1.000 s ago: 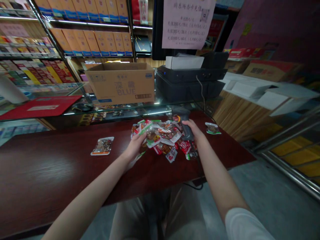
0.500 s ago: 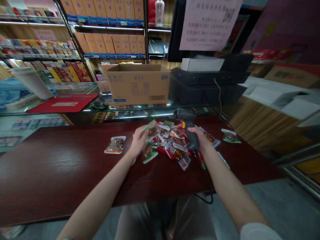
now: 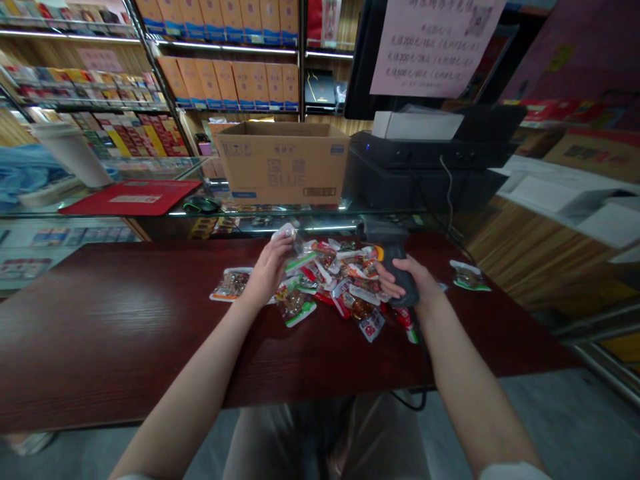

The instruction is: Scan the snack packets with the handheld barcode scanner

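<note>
The left hand (image 3: 270, 270) pinches a clear packet (image 3: 301, 249) near the frame's centre; the right hand (image 3: 419, 279) is wrapped around a dark handheld scanner (image 3: 403, 283) right of centre. It is best to hold the packet taut, fingers off any printed code, and the scanner steady, its cord (image 3: 425, 347) clear of the packet heap (image 3: 345, 277) mid-frame.

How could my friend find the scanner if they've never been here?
Find the dark red table in front of the cardboard box. On it lies a heap of shiny packets, and at the heap's right side the right hand grips the scanner. Unlike the packets, it is dark and pistol-shaped, with a yellow-orange patch.
</note>
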`<state>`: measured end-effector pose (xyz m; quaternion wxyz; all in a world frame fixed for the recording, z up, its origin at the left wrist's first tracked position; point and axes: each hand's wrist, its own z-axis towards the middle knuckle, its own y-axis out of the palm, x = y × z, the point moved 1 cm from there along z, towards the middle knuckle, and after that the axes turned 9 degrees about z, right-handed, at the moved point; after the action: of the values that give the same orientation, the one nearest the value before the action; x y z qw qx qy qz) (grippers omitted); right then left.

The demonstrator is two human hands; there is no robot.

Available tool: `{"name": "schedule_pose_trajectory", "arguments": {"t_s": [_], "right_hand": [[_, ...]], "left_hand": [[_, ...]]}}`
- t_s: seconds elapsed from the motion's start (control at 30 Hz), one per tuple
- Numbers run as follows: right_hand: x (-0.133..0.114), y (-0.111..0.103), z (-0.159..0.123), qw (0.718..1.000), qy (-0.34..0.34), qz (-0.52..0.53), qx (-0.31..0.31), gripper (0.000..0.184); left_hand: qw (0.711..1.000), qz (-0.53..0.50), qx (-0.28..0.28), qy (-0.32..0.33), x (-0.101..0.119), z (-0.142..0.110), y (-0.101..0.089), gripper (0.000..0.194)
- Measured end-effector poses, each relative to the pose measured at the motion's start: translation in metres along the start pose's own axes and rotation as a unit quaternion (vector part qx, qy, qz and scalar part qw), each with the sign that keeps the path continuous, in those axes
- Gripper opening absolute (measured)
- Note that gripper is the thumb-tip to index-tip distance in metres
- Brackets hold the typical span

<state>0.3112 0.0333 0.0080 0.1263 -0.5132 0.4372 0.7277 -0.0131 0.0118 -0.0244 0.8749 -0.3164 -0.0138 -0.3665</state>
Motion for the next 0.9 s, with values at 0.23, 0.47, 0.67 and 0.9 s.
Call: {"name": "schedule_pose_trajectory", "arguments": {"t_s": [0.23,0.47,0.67,0.9], "right_hand": [[0.013,0.010,0.006,0.995,0.079,-0.056,0.032,0.031],[0.016,0.011,0.009,0.992,0.096,-0.077,0.030,0.031],[0.016,0.018,0.010,0.993,0.087,-0.079,0.017,0.030],[0.015,0.019,0.011,0.993,0.082,-0.090,0.006,0.033]], "left_hand": [[0.994,-0.047,-0.049,-0.089,0.003,0.000,0.000,0.012],[0.996,-0.043,-0.053,-0.066,-0.002,-0.002,0.003,0.014],[0.997,-0.035,-0.056,-0.042,-0.004,-0.003,0.003,0.014],[0.997,-0.014,-0.063,-0.053,-0.005,-0.005,0.005,0.016]]}}
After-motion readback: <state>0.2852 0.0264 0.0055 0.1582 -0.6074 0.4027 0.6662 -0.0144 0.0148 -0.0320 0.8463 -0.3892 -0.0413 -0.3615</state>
